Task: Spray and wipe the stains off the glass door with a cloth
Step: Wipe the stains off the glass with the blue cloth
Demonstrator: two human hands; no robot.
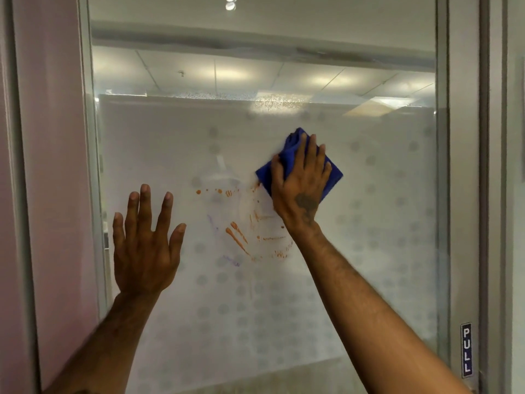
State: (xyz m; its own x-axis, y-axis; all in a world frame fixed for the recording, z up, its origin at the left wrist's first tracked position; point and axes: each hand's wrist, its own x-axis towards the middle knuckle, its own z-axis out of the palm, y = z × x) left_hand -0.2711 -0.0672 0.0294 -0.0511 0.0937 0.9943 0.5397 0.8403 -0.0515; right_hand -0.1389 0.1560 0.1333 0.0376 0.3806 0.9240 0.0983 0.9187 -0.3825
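The glass door (369,251) fills the view, frosted with a dot pattern on its lower part. Orange smears (241,237) and faint purple marks (211,223) sit at its middle. My right hand (301,186) presses a folded blue cloth (332,174) flat against the glass, just above and to the right of the orange stains. My left hand (145,243) is spread, fingers apart, palm toward the glass to the left of the stains, holding nothing. No spray bottle is in view.
Fine spray droplets (227,95) speckle the glass along the top of the frosted band. The grey metal door frame (463,194) runs down the right, with a PULL sign (466,349) low on it. A pinkish wall (54,166) stands at the left.
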